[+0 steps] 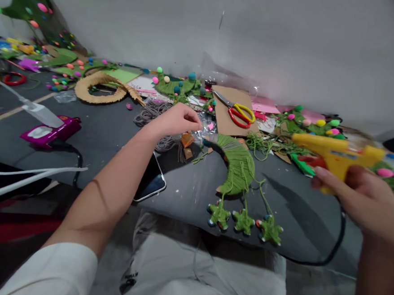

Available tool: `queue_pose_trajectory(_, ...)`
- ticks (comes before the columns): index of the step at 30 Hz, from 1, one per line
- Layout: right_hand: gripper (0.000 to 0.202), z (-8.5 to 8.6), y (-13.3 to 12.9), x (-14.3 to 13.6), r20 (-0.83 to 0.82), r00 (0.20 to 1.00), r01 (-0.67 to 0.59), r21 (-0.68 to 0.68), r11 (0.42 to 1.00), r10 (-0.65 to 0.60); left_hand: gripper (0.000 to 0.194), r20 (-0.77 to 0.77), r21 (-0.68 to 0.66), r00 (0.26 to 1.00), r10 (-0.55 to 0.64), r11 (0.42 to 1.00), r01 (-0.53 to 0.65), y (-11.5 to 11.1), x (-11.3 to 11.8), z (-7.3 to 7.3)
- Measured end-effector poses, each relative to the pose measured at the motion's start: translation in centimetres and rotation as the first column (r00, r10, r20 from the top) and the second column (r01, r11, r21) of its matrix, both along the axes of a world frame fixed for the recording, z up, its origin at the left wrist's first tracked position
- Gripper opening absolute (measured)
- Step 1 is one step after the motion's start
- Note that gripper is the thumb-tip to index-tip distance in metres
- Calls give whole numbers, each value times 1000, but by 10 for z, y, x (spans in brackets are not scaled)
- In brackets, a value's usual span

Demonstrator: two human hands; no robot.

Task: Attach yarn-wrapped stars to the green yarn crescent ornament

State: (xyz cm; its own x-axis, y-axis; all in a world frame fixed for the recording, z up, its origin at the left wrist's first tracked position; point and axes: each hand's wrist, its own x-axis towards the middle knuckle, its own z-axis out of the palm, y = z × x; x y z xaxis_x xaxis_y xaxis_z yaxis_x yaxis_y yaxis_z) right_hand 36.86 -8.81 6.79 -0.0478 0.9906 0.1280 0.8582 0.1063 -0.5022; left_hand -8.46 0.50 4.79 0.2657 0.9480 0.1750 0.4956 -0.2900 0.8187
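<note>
My right hand (359, 190) is wrapped round a yellow glue gun (338, 157) at the right, its nozzle pointing left. My left hand (182, 119) hovers over the middle of the table with thumb and fingertips pinched together; whatever they hold, if anything, is too small to make out. Just right of that hand lies a crescent (241, 164) wound with green yarn, its upper tip grey-blue. Three green yarn stars (243, 221) hang from it on strings along the table's front edge. Below my left hand are small orange-brown pieces (187, 140) and grey yarn (166, 143).
Red and yellow scissors (236, 113) rest on cardboard (222, 122) at the back. A phone (151, 180) lies beneath my left forearm. A purple device (51, 130) with cables is at left, a woven ring (99, 96) behind it. The gun's black cord (336, 247) loops down at right.
</note>
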Motion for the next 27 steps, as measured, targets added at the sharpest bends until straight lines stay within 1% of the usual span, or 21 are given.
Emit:
queue_pose_trajectory(1, 56, 6, 16, -18, -66, 993, -97, -40, 994, 94, 6, 0, -1, 1000, 6, 1000, -6, 1, -1, -1)
queue_pose_trajectory(2, 58, 11, 33, -35, -129, 973, -198, -43, 979, 191, 6, 1, -3, 1000, 12, 1000, -12, 1, -1, -2)
queue_pose_trajectory(4, 55, 14, 64, -67, -244, 906, -373, -73, 925, 346, 6, 9, -8, 1000, 21, 1000, -21, 2, -2, -5)
queue_pose_trajectory(7, 51, 8, 99, -103, -311, 829, -521, -129, 844, 465, 5, 12, -32, 1000, 29, 999, -29, 4, -3, -9)
queue_pose_trajectory(9, 49, 2, 111, -119, -350, 789, -584, -175, 793, 504, 6, 11, -53, 999, 36, 998, -35, 5, -2, -11)
queue_pose_trajectory(11, 52, -1, 116, -128, -390, 757, -626, -200, 754, 525, 7, 13, -65, 1000, 25, 998, -25, 5, -1, -12)
queue_pose_trajectory(13, 46, -2, 117, -133, -405, 737, -648, -198, 735, 541, 7, 14, -62, 1000, 11, 998, -11, 4, 0, -11)
queue_pose_trajectory(15, 36, -3, 117, -135, -400, 729, -657, -184, 731, 555, 8, 7, -62, 1000, 8, 998, -7, 3, 2, -9)
queue_pose_trajectory(17, 30, -5, 118, -136, -394, 724, -664, -176, 727, 566, 8, 3, -70, 1000, 10, 998, -10, 2, 3, -8)
queue_pose_trajectory(23, 37, -17, 125, -135, -404, 710, -673, -151, 724, 577, 7, 17, -99, 1000, 20, 995, -18, 2, 6, -8)
queue_pose_trajectory(27, 34, -18, 124, -135, -394, 704, -681, -139, 719, 591, 9, -25, -93, 999, 36, 995, -38, 1, 7, -7)
